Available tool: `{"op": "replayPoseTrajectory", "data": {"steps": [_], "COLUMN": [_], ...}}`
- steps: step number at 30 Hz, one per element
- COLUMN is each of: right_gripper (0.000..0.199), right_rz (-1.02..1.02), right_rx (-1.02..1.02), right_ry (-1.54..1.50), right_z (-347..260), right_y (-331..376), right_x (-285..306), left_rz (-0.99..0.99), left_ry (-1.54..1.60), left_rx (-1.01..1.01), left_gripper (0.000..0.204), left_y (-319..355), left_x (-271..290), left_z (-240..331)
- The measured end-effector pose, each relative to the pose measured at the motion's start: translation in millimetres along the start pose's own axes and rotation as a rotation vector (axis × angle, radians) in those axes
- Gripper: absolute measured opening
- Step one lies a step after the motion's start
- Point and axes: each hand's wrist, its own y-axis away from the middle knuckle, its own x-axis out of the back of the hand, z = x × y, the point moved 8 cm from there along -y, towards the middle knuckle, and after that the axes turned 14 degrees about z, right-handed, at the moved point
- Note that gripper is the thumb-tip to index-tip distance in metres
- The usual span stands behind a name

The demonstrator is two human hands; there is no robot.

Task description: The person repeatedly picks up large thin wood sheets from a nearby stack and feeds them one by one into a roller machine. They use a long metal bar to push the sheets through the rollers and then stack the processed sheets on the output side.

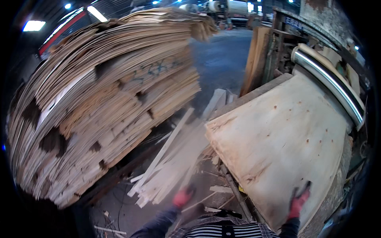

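My right hand [299, 202], in a red glove with dark fingertips, is over the near part of a pale wood veneer sheet [278, 139]. Its thumb and fingers are spread apart, and I see nothing held in it. The sheet lies across a worktable and reaches back to a shiny metal roller [329, 81]. My left hand [183, 197], gloved the same way, is off the sheet's left side, near blurred veneer strips [174, 162]. Motion smears its fingers, so whether it grips anything cannot be made out.
A tall, uneven stack of veneer sheets [119, 95] fills the left side. Wood scraps [220, 189] litter the floor between stack and table. A wooden board [256, 59] stands upright beside the machine frame [279, 31]. The table's edge [254, 95] runs behind the sheet.
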Motion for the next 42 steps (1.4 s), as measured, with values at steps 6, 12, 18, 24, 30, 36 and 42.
{"op": "replayPoseTrajectory", "data": {"steps": [6, 12, 18, 24, 30, 36, 42], "right_gripper": [0.069, 0.058, 0.072, 0.082, 0.085, 0.089, 0.075], "right_rz": [-0.506, -0.388, -0.408, -0.453, -0.526, -0.423, 0.074], "right_rx": [0.114, 0.173, 0.028, 0.114, -0.098, -0.006, 0.039], "right_ry": [0.106, 0.05, 0.115, -0.089, 0.038, -0.01, -0.053], "right_z": [-76, -102, -97, -224, -274, -317, -292], "right_y": [82, 66, 78, 92, 118, 111, 104], "right_x": [-100, -87, -95, -108, -125, -125, -73], "left_rz": [0.44, 0.46, -0.042, -0.389, -0.522, -0.705, -1.04], "left_ry": [0.063, -0.389, -0.262, 0.024, 0.27, 0.541, 0.958], "left_rx": [-0.632, -0.524, -0.391, -0.464, -0.63, -0.65, -0.416], "left_gripper": [0.057, 0.071, 0.069, 0.052, 0.053, 0.057, 0.053], "left_y": [-185, -317, -376, -381, -402, -342, -300], "left_x": [71, 15, -9, 6, -17, 36, 126], "left_z": [157, 174, 135, 156, 130, 215, 333]}}
